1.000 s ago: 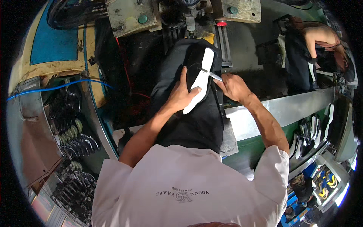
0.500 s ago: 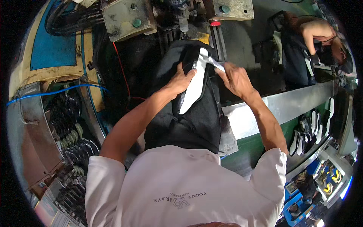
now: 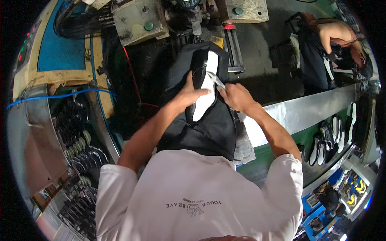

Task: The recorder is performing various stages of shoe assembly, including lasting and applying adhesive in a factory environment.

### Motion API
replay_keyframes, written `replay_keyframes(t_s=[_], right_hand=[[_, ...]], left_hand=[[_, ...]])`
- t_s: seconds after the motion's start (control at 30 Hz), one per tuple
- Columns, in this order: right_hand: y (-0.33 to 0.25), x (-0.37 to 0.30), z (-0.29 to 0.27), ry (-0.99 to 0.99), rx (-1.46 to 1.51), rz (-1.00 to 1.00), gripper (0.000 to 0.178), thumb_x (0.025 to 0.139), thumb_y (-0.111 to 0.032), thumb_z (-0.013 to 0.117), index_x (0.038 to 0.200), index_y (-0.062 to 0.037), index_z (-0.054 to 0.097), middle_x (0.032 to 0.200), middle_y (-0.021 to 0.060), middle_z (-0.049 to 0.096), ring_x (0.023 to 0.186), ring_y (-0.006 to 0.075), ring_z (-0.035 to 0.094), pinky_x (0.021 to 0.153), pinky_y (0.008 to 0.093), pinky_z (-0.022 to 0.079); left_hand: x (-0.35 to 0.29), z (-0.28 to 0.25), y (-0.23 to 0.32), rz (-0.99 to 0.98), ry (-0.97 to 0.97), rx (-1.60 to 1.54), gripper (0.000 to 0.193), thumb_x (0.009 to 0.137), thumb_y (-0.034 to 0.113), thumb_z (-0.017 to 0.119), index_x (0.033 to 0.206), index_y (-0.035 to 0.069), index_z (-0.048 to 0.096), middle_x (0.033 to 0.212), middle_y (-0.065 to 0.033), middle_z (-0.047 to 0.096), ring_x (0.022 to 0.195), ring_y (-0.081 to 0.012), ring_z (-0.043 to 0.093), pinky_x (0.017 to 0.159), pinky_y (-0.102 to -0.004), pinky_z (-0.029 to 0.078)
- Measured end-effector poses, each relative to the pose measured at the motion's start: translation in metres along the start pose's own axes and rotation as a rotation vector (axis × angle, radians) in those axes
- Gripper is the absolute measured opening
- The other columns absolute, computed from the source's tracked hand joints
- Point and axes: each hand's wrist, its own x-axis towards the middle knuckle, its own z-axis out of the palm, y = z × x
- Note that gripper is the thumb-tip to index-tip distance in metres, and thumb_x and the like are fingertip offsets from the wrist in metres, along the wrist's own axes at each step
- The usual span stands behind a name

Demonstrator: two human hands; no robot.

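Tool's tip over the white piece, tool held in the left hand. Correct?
Not quite: the head view shows the tool in the right hand. Its tip is over the white piece, as you say.

White T-shirt [image 3: 189,172] — short sleeves [image 3: 287,172], dark lettering [image 3: 194,205]

I've just seen the right hand [image 3: 238,97], its slim silvery tool [image 3: 217,82] and the left hand [image 3: 188,95] shift down the long white sole-shaped piece [image 3: 204,103].
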Motion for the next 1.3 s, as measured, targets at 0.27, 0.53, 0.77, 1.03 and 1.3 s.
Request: replay_keyframes(t_s=[0.27,0.53,0.77,1.03,1.3], right_hand=[[-0.026,-0.039,-0.043,-0.301,0.114,-0.045,0.047,0.109,-0.035,0.058,0.09,0.005,0.072,0.085,0.0321,0.071,0.092,0.0528,0.07,0.084,0.0579,0.055],[-0.025,-0.037,-0.023,-0.224,-0.019,-0.035,0.047,0.111,-0.038,0.057,0.09,0.0024,0.07,0.082,0.0289,0.072,0.086,0.0518,0.072,0.08,0.0593,0.057],[-0.007,-0.033,-0.015,-0.211,0.038,-0.16,0.047,0.111,-0.038,0.058,0.092,0.0037,0.068,0.08,0.0317,0.069,0.084,0.0531,0.07,0.076,0.0604,0.055],[-0.039,-0.032,-0.009,0.166,0.017,-0.2,0.037,0.109,-0.031,0.064,0.092,0.0017,0.061,0.073,0.0276,0.065,0.071,0.0516,0.066,0.064,0.0552,0.052],[-0.062,-0.044,-0.004,0.193,0.146,-0.158,0.041,0.11,-0.03,0.061,0.085,0.0017,0.061,0.072,0.0283,0.068,0.069,0.0509,0.07,0.063,0.0571,0.056]], left_hand=[[-0.042,0.019,-0.023,0.257,0.195,0.235,0.117,0.092,0.028,0.086,0.173,0.0,0.006,0.16,-0.0408,0.045,0.148,-0.0462,0.052,0.121,-0.044,0.042],[-0.036,0.014,-0.029,0.228,0.116,0.21,0.12,0.093,0.028,0.084,0.174,0.006,-0.001,0.161,-0.0403,0.044,0.147,-0.0483,0.052,0.121,-0.0446,0.042],[-0.02,-0.007,-0.048,0.088,-0.089,-0.492,0.091,0.109,0.021,0.066,0.177,0.013,0.006,0.17,-0.0266,0.037,0.153,-0.0346,0.044,0.127,-0.0413,0.036],[-0.034,0.007,-0.047,0.34,0.015,0.057,0.09,0.11,0.033,0.064,0.174,0.0,0.009,0.178,-0.0313,0.018,0.166,-0.0403,0.021,0.134,-0.0445,0.019],[-0.038,0.004,-0.064,0.336,-0.005,-0.058,0.104,0.101,0.024,0.077,0.174,0.0,0.006,0.178,-0.0309,0.016,0.166,-0.0364,0.019,0.135,-0.0441,0.017]])
